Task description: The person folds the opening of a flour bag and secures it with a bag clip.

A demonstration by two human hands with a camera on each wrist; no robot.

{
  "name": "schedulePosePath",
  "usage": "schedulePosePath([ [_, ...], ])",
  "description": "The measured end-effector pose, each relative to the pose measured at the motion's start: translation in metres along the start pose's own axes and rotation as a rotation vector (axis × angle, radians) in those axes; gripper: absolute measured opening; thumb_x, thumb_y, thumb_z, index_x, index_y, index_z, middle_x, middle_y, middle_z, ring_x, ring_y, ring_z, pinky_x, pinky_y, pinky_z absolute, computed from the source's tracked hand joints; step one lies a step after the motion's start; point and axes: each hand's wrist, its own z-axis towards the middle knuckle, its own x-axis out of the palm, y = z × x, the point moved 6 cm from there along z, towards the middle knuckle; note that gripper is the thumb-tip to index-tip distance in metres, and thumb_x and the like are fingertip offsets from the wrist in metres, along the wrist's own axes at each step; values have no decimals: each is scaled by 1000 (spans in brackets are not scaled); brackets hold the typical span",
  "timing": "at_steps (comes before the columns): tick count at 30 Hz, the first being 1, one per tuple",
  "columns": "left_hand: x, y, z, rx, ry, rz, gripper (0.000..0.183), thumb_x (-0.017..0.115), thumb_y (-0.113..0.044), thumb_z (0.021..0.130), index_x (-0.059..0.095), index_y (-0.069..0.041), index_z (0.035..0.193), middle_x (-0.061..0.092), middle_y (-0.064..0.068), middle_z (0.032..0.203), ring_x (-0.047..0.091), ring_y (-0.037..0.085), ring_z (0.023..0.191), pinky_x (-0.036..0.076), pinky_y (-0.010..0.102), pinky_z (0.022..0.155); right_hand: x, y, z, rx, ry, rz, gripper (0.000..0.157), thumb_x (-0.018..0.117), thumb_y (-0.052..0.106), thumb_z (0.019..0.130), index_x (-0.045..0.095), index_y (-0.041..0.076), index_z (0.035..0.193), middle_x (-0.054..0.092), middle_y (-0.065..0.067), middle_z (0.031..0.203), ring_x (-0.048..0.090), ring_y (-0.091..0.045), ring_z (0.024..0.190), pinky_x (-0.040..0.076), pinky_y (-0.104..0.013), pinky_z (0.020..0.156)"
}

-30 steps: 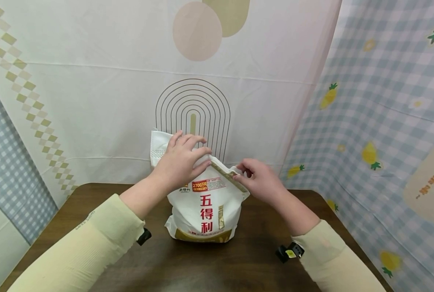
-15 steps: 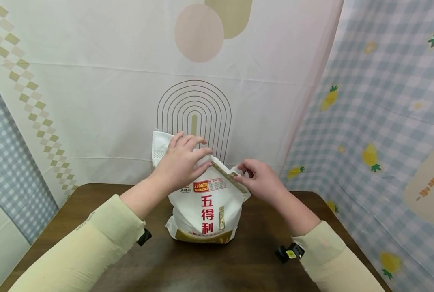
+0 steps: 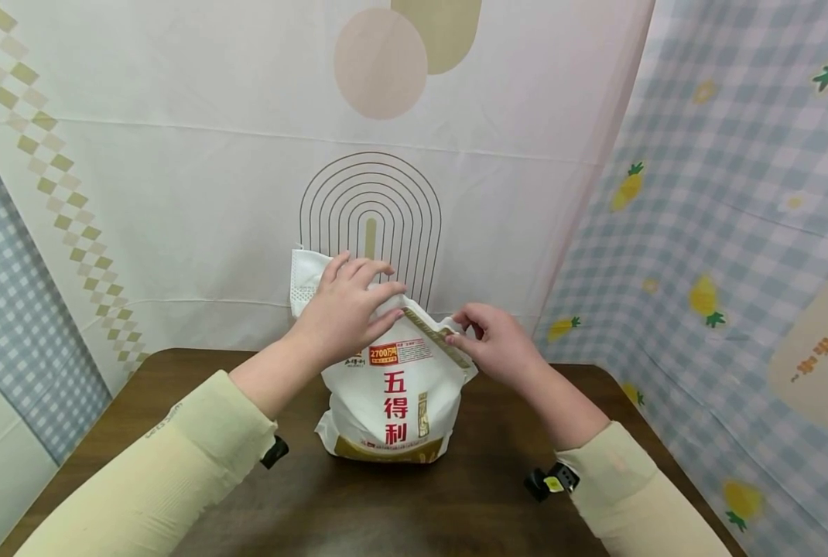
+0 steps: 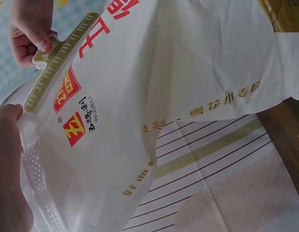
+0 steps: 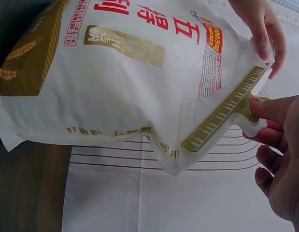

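Observation:
A white flour bag (image 3: 365,398) with red lettering and a gold base stands upright on the table. My left hand (image 3: 347,309) pinches the bag's top edge near its middle, the thumb in front and the fingers behind. With thumb and fingers, my right hand (image 3: 497,340) pinches the tab of a gold-and-white bag clip (image 5: 224,111). That clip lies slantwise across the right part of the bag's top, its toothed bar along the plastic. In the left wrist view the clip (image 4: 62,58) reaches almost to the left thumb. The bag's left top corner sticks up beyond the left hand.
The brown wooden table (image 3: 414,510) carries the bag near its back edge. Behind hangs a pale patterned cloth (image 3: 198,209), and a blue checked cloth (image 3: 720,224) hangs along the right side. Black straps sit on both wrists.
The head view has shifted very slightly. Both hands, the clip and the bag keep the same positions.

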Motion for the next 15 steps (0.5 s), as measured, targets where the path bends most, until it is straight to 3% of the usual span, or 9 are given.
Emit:
schedulePosePath([
  [15, 3, 1, 1, -1, 2, 2, 33, 61, -40, 97, 66, -25, 126, 52, 5, 139, 43, 29, 132, 14, 54, 119, 0, 2, 0, -6, 17, -44, 10, 74, 24, 91, 68, 18, 96, 58, 3, 84, 44, -18, 65, 39, -33, 55],
])
